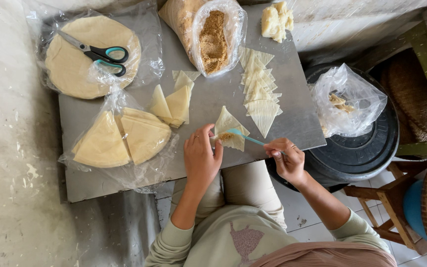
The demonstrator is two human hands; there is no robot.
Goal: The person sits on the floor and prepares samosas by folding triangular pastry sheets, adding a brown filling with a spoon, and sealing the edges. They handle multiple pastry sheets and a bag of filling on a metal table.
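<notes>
Head view | left hand (201,157) fingers pinning pastry triangle (230,130) | right hand (286,158) pinching teal spoon (245,136), tip on filling

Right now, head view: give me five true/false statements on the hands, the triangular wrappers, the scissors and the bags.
1. The right hand holds a teal plastic spoon. True.
2. The left hand grips the scissors. False: it steadies a triangular pastry wrapper.
3. The teal-handled scissors lie on the bagged round dough sheets. True.
4. The clear bag of brown crumbly filling is sealed. False: it is open.
5. Cut triangles lie stacked on the grey board. True.
</notes>
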